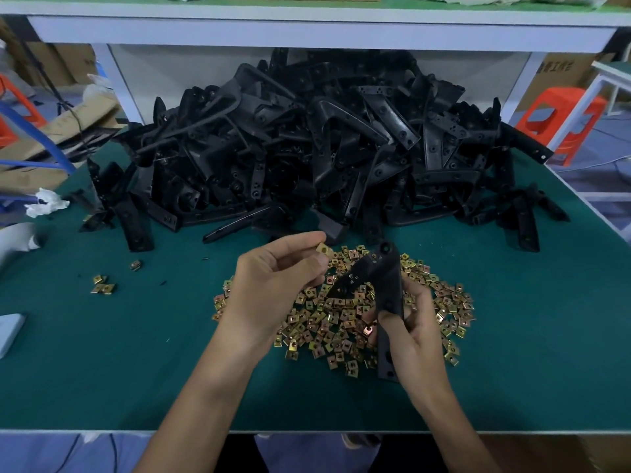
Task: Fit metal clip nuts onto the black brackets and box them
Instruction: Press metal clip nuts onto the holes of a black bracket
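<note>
The green table [136,370] fills most of the frame, with the white shelf [307,29] running across the top above it. A big pile of black brackets [307,148] is heaped across the upper middle of the frame, spreading nearly from the left edge of the table to the right. Below it, at centre, lies the heap of brass-coloured clip nuts [321,322], loose on the table surface and partly under my hands. My right hand [415,329], lower right of centre, has its fingers and thumb curled round the lower part of one black bracket [387,285], which stands tilted over the heap with its holed end pointing up the frame. My left hand [273,285], just left of centre, pinches a single clip nut [322,249] between thumb and forefinger, raised just beside the bracket's upper end but apart from it. A few stray clip nuts [102,285] sit at the left, well apart from the heap.
</note>
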`<state>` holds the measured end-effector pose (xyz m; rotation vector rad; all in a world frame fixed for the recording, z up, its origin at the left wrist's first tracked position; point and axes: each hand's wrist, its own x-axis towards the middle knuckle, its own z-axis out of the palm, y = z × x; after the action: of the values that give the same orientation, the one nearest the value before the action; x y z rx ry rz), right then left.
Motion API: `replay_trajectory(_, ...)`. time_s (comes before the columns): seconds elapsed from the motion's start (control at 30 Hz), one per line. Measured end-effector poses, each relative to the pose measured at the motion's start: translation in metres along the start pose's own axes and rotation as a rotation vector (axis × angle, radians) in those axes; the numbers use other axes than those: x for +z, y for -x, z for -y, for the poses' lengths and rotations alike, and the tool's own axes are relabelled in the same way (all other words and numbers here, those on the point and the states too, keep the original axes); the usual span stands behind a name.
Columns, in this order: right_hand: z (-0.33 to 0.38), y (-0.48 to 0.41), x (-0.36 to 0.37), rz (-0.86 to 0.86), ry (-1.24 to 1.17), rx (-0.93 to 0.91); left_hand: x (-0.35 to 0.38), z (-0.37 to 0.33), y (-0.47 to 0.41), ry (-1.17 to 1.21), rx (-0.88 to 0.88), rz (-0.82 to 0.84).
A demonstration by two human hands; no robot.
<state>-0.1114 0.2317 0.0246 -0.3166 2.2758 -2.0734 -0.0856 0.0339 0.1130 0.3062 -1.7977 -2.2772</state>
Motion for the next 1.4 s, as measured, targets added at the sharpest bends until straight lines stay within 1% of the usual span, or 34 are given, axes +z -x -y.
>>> replay_trajectory(0.1,-0.001,0.000,0.000,-0.002,0.002,-0.005,0.002,-0.001,0.002,-0.128,0.099,0.011)
replay_trajectory(0.2,0.000,-0.001,0.001,-0.018,-0.004,-0.015,0.002,0.000,0.001,-0.239,0.155,0.021)
replay_trajectory(0.4,0.002,0.000,0.001,-0.017,0.030,-0.028,0.004,0.011,-0.006,-0.300,0.134,0.011)
replay_trajectory(0.57,-0.001,-0.001,0.000,-0.025,0.073,-0.047,0.013,0.023,-0.010,-0.214,0.029,0.011)
replay_trajectory(0.7,-0.005,-0.002,-0.001,-0.027,0.082,-0.028,0.017,0.030,-0.011,-0.212,-0.025,0.024)
replay_trajectory(0.83,-0.003,-0.002,0.001,-0.021,0.076,-0.035,0.017,0.032,-0.011,-0.114,-0.100,0.030)
replay_trajectory(0.97,0.000,-0.002,0.002,-0.020,0.083,-0.041,0.016,0.033,-0.011,-0.062,-0.120,0.033)
replay_trajectory(1.1,-0.002,-0.003,0.002,-0.020,0.084,-0.047,0.018,0.036,-0.011,-0.074,-0.109,0.045)
replay_trajectory(1.27,-0.008,-0.004,0.001,-0.038,0.112,-0.078,0.017,0.037,-0.010,-0.157,-0.045,0.068)
replay_trajectory(1.33,-0.011,-0.005,0.001,-0.033,0.113,-0.085,0.016,0.039,-0.007,-0.248,0.003,0.101)
replay_trajectory(1.4,-0.014,-0.006,0.000,-0.043,0.140,-0.109,0.020,0.043,-0.002,-0.388,0.068,0.100)
